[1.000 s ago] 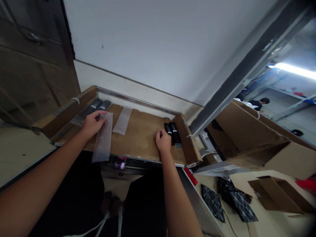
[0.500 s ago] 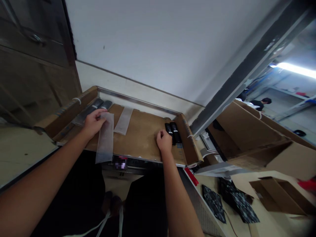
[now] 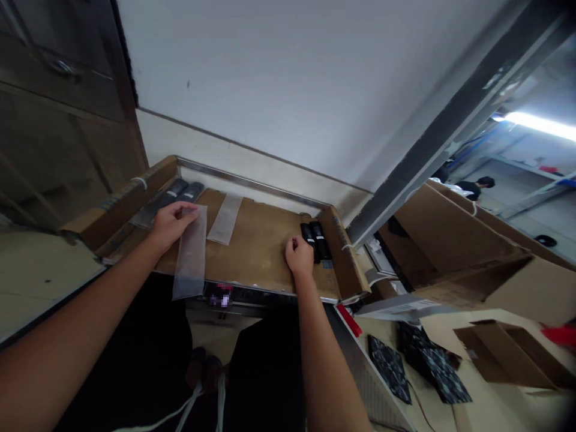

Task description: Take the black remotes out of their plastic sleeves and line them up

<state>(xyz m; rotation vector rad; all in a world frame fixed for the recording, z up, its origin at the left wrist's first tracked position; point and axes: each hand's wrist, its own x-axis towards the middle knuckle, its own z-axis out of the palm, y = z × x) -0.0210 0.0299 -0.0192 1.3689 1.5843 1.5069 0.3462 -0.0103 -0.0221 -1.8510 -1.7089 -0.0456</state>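
My left hand [image 3: 173,223] pinches the top corner of a translucent plastic sleeve [image 3: 191,255], which hangs down over the front edge of the cardboard-lined tray [image 3: 263,240]. Another translucent sleeve [image 3: 225,219] lies flat on the cardboard to its right. Behind my left hand, two dark items in clear sleeves [image 3: 191,192] rest at the tray's left end. My right hand [image 3: 299,255] is closed, its fingers curled over the cardboard; whether they hold anything is hidden. Just right of it lie two black items with white bands [image 3: 320,239], side by side.
Cardboard walls [image 3: 344,255] edge the tray. A large open cardboard box [image 3: 454,240] stands at the right, with dark patterned pouches [image 3: 389,367] and a smaller box [image 3: 508,354] below it. A person in dark clothing [image 3: 470,189] is far off at the right.
The fingers of my left hand have straightened a little along the sleeve's top edge, and the sleeve has shifted slightly left. My right hand has stayed in place.
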